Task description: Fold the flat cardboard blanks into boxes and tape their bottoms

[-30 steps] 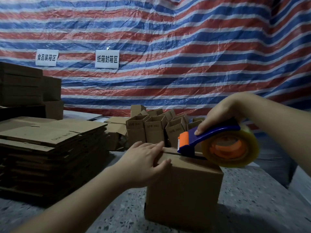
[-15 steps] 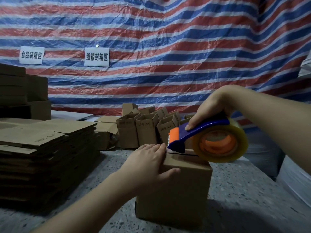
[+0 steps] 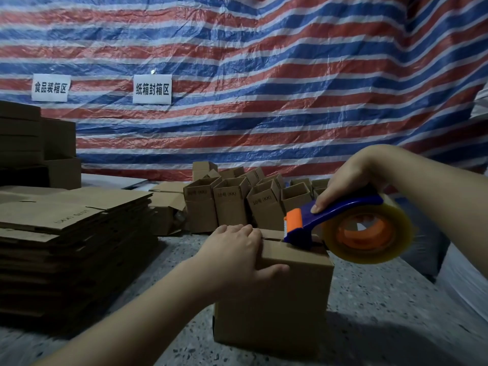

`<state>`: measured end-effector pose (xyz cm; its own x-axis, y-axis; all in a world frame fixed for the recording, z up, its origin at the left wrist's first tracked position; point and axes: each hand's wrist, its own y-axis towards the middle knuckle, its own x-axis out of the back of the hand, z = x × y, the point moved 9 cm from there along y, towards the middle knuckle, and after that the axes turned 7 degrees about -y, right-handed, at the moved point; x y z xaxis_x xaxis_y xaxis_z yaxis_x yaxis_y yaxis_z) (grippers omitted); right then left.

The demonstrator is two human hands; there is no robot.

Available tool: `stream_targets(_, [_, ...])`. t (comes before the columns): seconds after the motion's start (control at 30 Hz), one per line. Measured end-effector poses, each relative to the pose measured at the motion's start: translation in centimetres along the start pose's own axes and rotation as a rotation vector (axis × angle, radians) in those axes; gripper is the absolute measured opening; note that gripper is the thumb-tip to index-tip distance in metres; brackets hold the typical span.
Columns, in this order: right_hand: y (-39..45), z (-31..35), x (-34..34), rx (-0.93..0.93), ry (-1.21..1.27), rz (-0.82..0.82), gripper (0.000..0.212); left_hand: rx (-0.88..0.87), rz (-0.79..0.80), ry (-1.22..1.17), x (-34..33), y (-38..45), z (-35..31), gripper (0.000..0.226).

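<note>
Since the earlier frame the blue-and-orange handheld tape dispenser [image 3: 340,228] has slid toward the near edge of the brown folded cardboard box [image 3: 274,291], which stands flaps-up on the speckled grey counter [image 3: 383,307]. The right hand [image 3: 343,180], at 2 o'clock from the box, grips the dispenser's blue handle, its fingers curled round it, apparently to keep the cutter end pressed onto the flap seam. The left hand [image 3: 235,254], at 9 o'clock, lies over the box's top corner with straight fingers and the thumb down its front, probably to hold the flaps shut. Flat cardboard blanks [image 3: 71,228] are stacked at 9 o'clock; open finished boxes [image 3: 232,199] crowd at 12.
</note>
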<state>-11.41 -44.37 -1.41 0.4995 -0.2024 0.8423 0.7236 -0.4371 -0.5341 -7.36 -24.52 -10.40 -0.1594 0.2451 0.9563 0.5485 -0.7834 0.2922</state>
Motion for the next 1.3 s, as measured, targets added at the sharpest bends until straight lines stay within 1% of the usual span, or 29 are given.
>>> stream_targets(0.03, [0.0,-0.1,-0.1,0.001,0.006,0.006,0.089,0.003,0.0,0.024,0.2,0.3,-0.3,0.107])
stream_targets(0.1, [-0.1,-0.1,-0.3,0.002,0.023,0.02,0.086,-0.021,-0.048,0.056,0.7,1.0,-1.3,0.112])
stream_targets(0.17, [-0.1,0.0,-0.4,0.005,0.033,0.022,0.085,-0.04,-0.09,0.003,0.7,1.6,-2.3,0.109])
stream_targets(0.23, [-0.1,0.0,-0.5,0.008,0.032,0.021,0.086,-0.042,-0.061,-0.065,-0.3,2.0,-2.8,0.105])
stream_targets(0.27, [-0.1,0.0,-0.5,0.011,0.033,0.021,0.086,-0.044,-0.048,-0.059,-0.8,2.1,-3.0,0.104])
stream_targets(0.4, [0.0,-0.2,-0.5,0.034,0.044,0.008,0.089,-0.054,-0.084,0.01,-1.2,2.0,-3.0,0.11])
stream_targets(0.5, [-0.3,-0.7,-0.5,0.059,0.059,0.009,0.085,-0.074,-0.105,-0.008,-0.9,1.7,-3.1,0.114])
stream_targets(0.63, [-1.1,-3.0,0.2,0.046,0.083,0.003,0.084,-0.09,-0.125,-0.026,-0.8,1.4,-3.1,0.112])
stream_targets(0.73, [-1.2,-4.0,0.0,0.018,0.086,0.005,0.083,-0.082,-0.107,-0.028,-0.9,1.5,-3.0,0.111])
stream_targets(0.87, [-0.2,-4.2,-1.1,-0.015,0.058,0.009,0.089,-0.07,-0.08,-0.027,-0.9,1.6,-3.1,0.108])
stream_targets(0.93, [0.0,-4.4,-1.4,-0.015,0.071,0.008,0.089,-0.06,-0.045,-0.027,-1.2,1.7,-3.1,0.104])
stream_targets(1.0, [0.0,-4.5,-1.5,-0.012,0.088,0.007,0.087,-0.052,-0.006,-0.037,-1.3,1.9,-3.3,0.104])
stream_targets(1.07, [0.0,-4.5,-1.6,-0.008,0.096,0.009,0.086,-0.059,-0.009,-0.053,-1.0,2.3,-4.1,0.105])
stream_targets(1.17, [-0.1,-4.5,-1.8,0.002,0.11,-0.001,0.084,-0.094,-0.02,-0.014,-0.7,3.0,-6.0,0.107])
stream_targets(1.23, [-0.1,-4.5,-1.9,0.011,0.125,-0.011,0.083,-0.097,0.006,-0.045,-1.2,3.2,-6.7,0.109])
stream_targets(1.3, [-0.1,-4.6,-2.1,0.033,0.143,-0.018,0.081,-0.101,-0.011,-0.057,-1.4,3.2,-6.7,0.109])
